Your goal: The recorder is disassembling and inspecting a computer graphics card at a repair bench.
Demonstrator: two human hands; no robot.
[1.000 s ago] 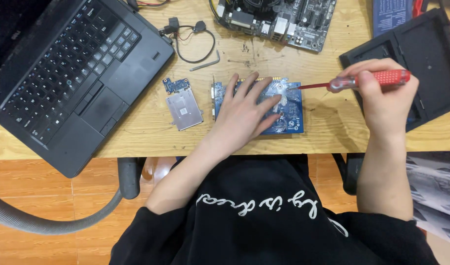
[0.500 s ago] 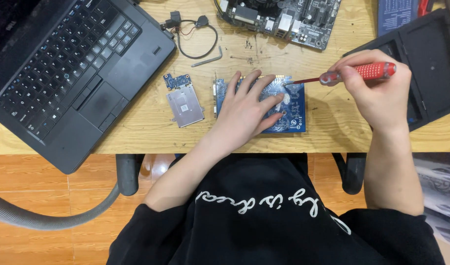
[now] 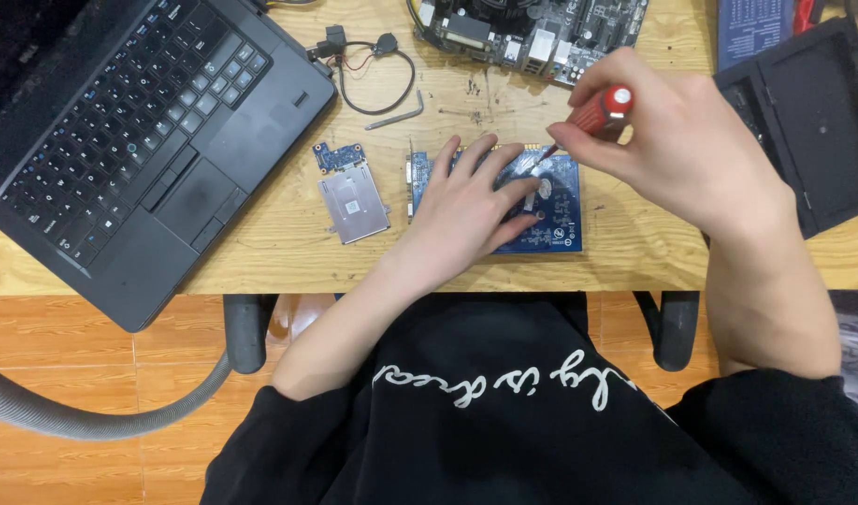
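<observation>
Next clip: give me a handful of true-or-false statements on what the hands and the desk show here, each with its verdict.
1. The left hand lies flat on the blue circuit board. True.
2. The right hand holds a red-handled screwdriver. True.
3. The laptop is closed. False: it lies open, keyboard showing.
4. The small metal-cased drive sits to the right of the blue board. False: it lies to its left.
5. A bent hex key lies on the wooden desk. True.
</observation>
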